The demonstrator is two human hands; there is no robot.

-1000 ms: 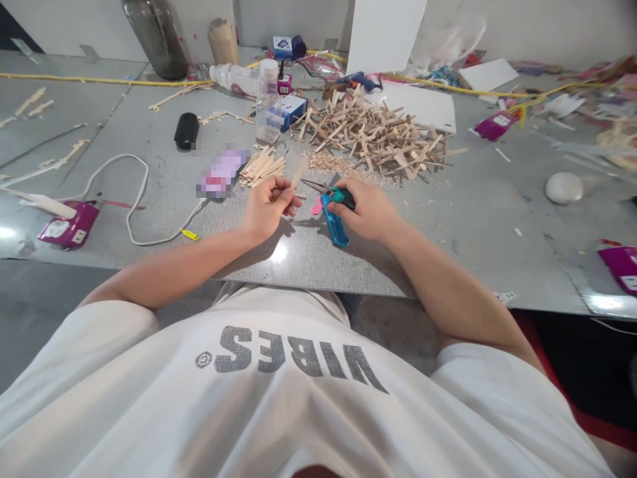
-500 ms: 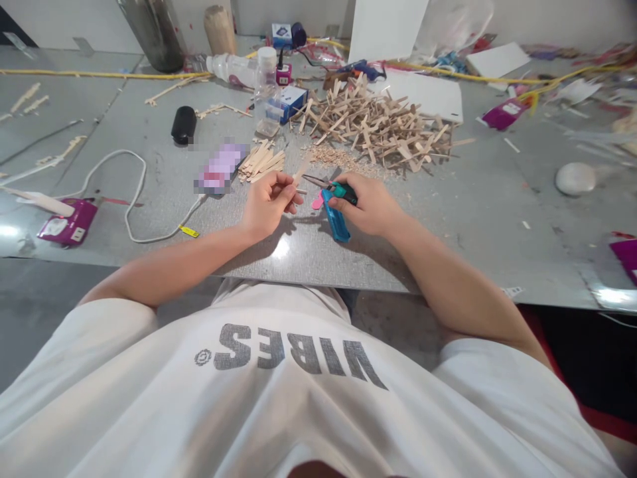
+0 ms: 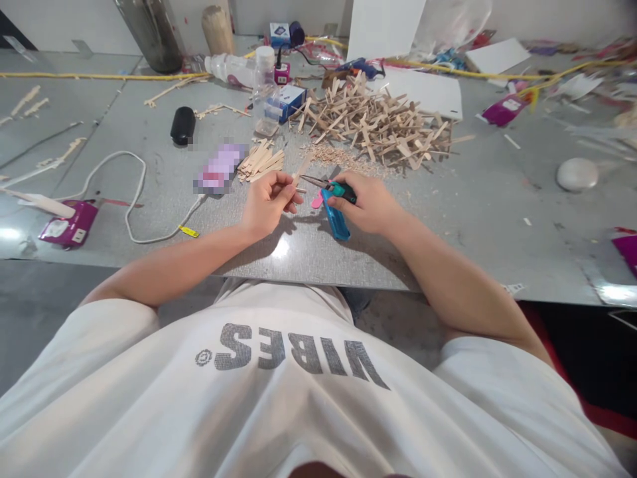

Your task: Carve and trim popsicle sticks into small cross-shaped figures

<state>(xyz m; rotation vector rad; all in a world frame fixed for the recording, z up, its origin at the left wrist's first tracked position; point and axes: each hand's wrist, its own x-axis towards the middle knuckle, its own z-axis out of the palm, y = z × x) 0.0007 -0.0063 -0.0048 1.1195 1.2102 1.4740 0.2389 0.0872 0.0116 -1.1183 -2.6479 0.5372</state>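
Pinched between the thumb and fingers of my left hand (image 3: 270, 202) is a thin wooden craft stick (image 3: 302, 163), its free end pointing up and away. My right hand (image 3: 371, 202) is closed around pointed snips (image 3: 343, 192) with teal and black handles. Their narrow tips reach left to the stick, just by my left fingertips; whether they touch it I cannot tell. Below the right fingers is a long blue piece (image 3: 337, 222); whether it belongs to the snips or is separate is unclear. A small pink piece (image 3: 317, 199) shows between the hands.
A big heap of craft sticks (image 3: 373, 126) lies beyond my hands, with wood chips (image 3: 333, 158) before it. Left of these are a neater stick bundle (image 3: 261, 161), a phone (image 3: 221, 167) on a white cable, and a clear bottle (image 3: 265, 86). A white round object (image 3: 577, 175) sits right.
Both hands keep almost the same place and grip. The snips' tips have shifted very slightly left toward the craft stick. The view has moved a little.
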